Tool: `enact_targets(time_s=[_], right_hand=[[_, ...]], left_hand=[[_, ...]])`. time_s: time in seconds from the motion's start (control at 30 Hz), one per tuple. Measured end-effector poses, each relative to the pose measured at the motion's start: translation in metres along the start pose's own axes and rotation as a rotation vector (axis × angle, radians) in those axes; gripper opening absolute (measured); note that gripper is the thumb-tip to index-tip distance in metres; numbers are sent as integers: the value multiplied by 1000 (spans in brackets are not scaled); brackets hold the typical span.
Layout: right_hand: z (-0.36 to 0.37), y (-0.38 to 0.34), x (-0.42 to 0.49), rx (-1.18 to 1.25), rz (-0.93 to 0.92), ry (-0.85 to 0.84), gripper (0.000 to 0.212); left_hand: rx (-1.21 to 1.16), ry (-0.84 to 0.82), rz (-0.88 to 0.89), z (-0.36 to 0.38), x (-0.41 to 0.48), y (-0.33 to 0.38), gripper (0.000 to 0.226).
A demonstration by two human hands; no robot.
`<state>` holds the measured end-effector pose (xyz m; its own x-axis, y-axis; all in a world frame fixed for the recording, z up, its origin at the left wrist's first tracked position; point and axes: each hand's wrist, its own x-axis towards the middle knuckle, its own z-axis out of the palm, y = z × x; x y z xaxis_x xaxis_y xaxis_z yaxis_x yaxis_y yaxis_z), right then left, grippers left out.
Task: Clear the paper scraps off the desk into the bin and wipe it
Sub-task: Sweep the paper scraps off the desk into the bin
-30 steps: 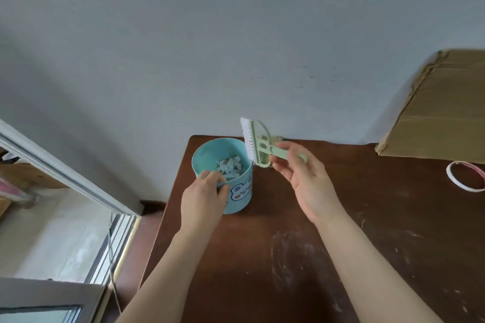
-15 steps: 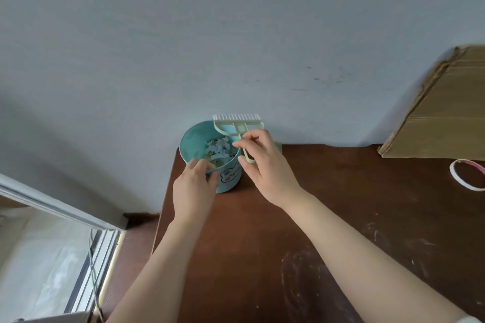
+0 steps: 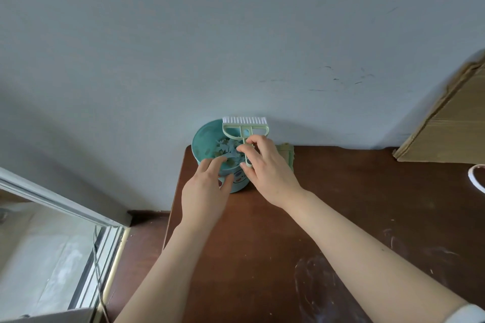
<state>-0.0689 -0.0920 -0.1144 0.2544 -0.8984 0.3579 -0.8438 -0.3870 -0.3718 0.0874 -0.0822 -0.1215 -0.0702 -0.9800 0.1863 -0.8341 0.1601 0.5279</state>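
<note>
1. Worktop (image 3: 341,204): dark brown wood with a slight sheen. There are pale chalky smears (image 3: 315,288) near my right forearm.
2. Bin (image 3: 203,139): a round teal plastic tub with a smooth wall. It sits at the worktop's far left corner, close to the grey wall (image 3: 236,34). There's a cartoon print on its near side, mostly covered by my left hand (image 3: 204,196).
3. In the bin: paper scraps (image 3: 227,148), small, jagged and grey-white, in a loose pile that shows well up inside.
4. Brush (image 3: 245,127): pale green plastic, T-shaped with an open-frame head. A straight row of white bristles along the top edge points toward the wall. The head is over the bin's far rim and the handle runs back above the scraps.
5. Right hand (image 3: 267,170): fingers (image 3: 245,149) curled, pinching the brush handle. The handle's rounded end pokes out below them.
6. Left hand: fingers hooked over the bin's near rim, thumb pressed on the outer wall. That's a firm grip on the bin.
7. Hidden or cut off:
   - The bin's base and lower right side are behind both hands.
   - A green ribbed plastic piece (image 3: 287,152) just behind my right hand is mostly covered, so I can't tell what it is.
   - Cardboard (image 3: 451,126) leaning at the far right runs out of frame.
   - A white ring (image 3: 475,178) at the right edge is only partly visible.
8. Lower left: a pale window frame (image 3: 60,202) with a thin cable (image 3: 98,270) by it, off the worktop.
</note>
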Motion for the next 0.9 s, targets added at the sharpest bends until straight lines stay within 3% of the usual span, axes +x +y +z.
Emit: enact_targets(time_s=[0.3,0.43,0.5,0.6,0.73,0.9], right_hand=[[5,-6,0,-49,-18,-108,47],[0,-7,-3,-38,-24,-63,48],[-5,-4,-5,12,28,30,45],[-5,19,-20,94,246,138,36],[13,59,-47,-31,451,-148,33],[35,72,-42,-119,434,-331,53]], left_hand=[[8,-25,5,-1,-7,5,37],[-2,-29,16,-4,-8,8,38],[-20,-6,13,-7,-8,10,37],[-77,77,10,-11,-14,11,28],[-103,120,-10,-10,-34,10,16],[-98,-70,-68,9,-63,-5,12]])
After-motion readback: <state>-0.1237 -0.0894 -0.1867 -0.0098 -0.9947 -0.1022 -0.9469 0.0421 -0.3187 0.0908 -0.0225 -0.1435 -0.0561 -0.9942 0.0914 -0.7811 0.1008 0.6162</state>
